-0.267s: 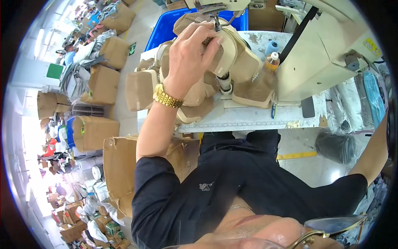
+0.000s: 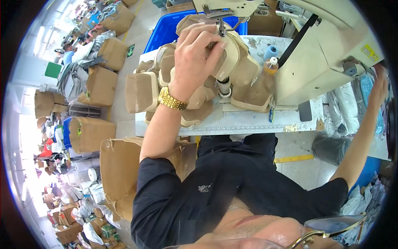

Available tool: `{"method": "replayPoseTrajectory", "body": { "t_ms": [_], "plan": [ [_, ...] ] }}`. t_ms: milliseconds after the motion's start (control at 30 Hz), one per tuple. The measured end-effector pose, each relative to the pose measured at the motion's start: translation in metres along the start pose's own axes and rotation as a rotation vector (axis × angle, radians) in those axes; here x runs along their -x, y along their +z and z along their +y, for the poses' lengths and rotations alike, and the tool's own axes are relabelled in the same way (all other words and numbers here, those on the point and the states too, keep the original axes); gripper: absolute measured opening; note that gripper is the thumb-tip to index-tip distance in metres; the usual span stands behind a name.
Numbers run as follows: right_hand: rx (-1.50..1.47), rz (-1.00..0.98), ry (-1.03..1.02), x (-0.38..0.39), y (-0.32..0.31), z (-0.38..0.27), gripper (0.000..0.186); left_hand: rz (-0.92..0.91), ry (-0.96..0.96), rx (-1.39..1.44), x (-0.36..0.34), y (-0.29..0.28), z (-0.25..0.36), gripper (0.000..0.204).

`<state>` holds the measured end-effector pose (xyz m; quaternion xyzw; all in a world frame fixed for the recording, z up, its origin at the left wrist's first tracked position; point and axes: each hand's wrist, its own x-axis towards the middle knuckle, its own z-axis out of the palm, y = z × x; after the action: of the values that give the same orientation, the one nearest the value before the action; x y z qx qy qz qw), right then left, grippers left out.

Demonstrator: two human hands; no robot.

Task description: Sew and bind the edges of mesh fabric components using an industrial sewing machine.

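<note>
My left hand (image 2: 197,56), with a gold watch (image 2: 172,98) on its wrist, is under the head of a cream sewing machine (image 2: 323,58). Its bent fingers and thumb grip a beige mesh fabric piece (image 2: 226,62) with a cream edge band, beside the presser foot (image 2: 222,30). The piece lies over the machine's upright post (image 2: 224,88). Similar mesh pieces (image 2: 139,92) are heaped to the left and around the post. My right hand (image 2: 376,89) reaches up at the far right to the end of the machine; its fingertips are hard to make out.
On the white table (image 2: 244,128) stand a blue thread cone (image 2: 270,52) and a bottle with amber liquid (image 2: 270,66), near a dark phone-shaped slab (image 2: 305,111). A blue bin (image 2: 163,31) is behind. An open carton (image 2: 120,170) stands at left, wrapped rolls (image 2: 344,106) at right.
My right hand has come into view at the far right, raised to the machine's end. The left hand stays on the mesh piece, shifting only slightly in the picture.
</note>
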<state>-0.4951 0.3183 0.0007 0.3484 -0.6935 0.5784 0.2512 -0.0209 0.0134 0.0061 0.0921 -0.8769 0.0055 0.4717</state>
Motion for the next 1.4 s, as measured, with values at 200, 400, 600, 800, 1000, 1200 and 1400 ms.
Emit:
{"method": "replayPoseTrajectory", "body": {
  "t_ms": [200,400,600,800,1000,1200,1400],
  "plan": [
    [-0.544,-0.075,0.045,0.111,0.031,-0.119,0.031,0.134,-0.055,-0.099,0.021,0.006,0.012,0.015],
    [-0.78,-0.671,0.28,0.168,0.185,-0.268,0.02,0.102,-0.231,0.32,0.02,0.002,-0.009,0.015],
    [-0.58,-0.77,0.423,0.174,0.211,-0.277,0.024,0.031,-0.244,0.494,0.018,0.004,-0.028,0.017],
    [-0.81,-0.725,0.587,0.222,0.21,-0.281,0.024,-0.019,-0.232,0.535,0.021,0.002,-0.031,0.021],
    [-0.864,-0.718,0.595,0.224,0.222,-0.284,0.025,-0.029,-0.267,0.618,0.023,0.005,-0.034,0.022],
    [-1.026,-0.713,0.671,0.227,0.236,-0.276,0.026,-0.054,-0.297,0.655,0.024,0.004,-0.039,0.022],
    [-1.178,-0.648,0.68,0.235,0.242,-0.276,0.023,-0.052,-0.304,0.655,0.024,0.003,-0.038,0.021]
  ]
}}
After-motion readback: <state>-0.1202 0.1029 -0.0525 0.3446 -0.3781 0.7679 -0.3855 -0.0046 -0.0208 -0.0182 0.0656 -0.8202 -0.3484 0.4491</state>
